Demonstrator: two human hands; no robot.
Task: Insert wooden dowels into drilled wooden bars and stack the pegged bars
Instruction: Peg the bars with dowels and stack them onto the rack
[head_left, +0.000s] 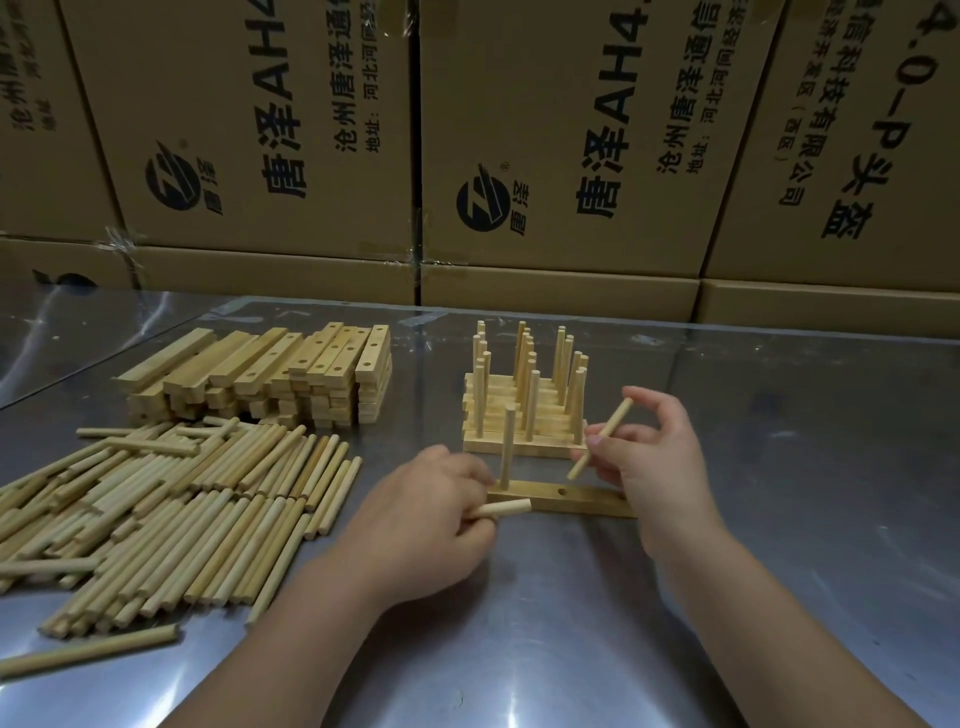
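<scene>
Left grip (426, 512) round dowel (503, 507), beside bar (587, 503)

The counter (571, 623) is a sheet of scratched, reflective metal. Between the left grip (431, 499) and the right grip (649, 457) a drilled bar (571, 501) lies flat on it, with an upright dowel (508, 441) standing in the hole nearest the left grip. Just beyond both grips sits the stack of pegged bars (540, 447). Left of the left grip spreads a pile of loose dowels (182, 509), and beyond that pile rests a stack of drilled bars (270, 374). A single dowel (88, 649) lies apart, below the pile.
</scene>
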